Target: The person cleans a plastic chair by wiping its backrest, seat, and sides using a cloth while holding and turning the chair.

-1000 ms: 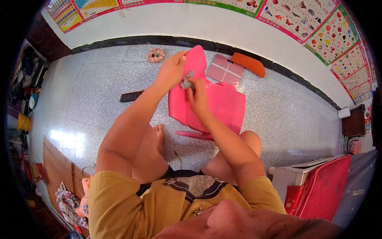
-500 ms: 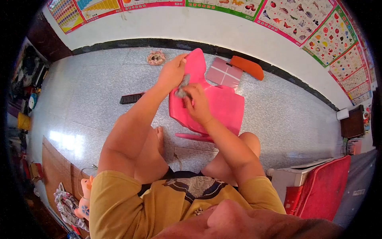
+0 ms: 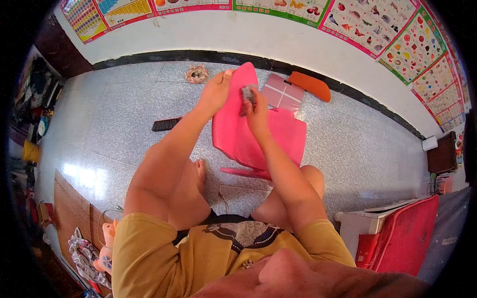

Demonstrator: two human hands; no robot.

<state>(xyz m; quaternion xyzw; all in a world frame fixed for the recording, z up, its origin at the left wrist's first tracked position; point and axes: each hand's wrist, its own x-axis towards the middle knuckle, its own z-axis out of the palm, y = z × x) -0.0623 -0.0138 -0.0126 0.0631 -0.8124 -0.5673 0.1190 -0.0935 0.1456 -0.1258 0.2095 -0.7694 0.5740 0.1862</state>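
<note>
A pink plastic child's chair stands tipped on the floor in front of my legs. My left hand is closed on the left edge of its backrest, near the top. In my right hand is a crumpled grey cloth, pressed against the backrest's surface. The fingers are bent round the cloth and hide part of it.
A dark-bristled brush lies left of the chair, with a ring-shaped woven item behind. A pink board and an orange panel are near the wall. A red-padded piece stands at lower right.
My right hand has moved the cloth up and to the right, from the left edge of the chair to the middle of the backrest. My left hand keeps its hold.
</note>
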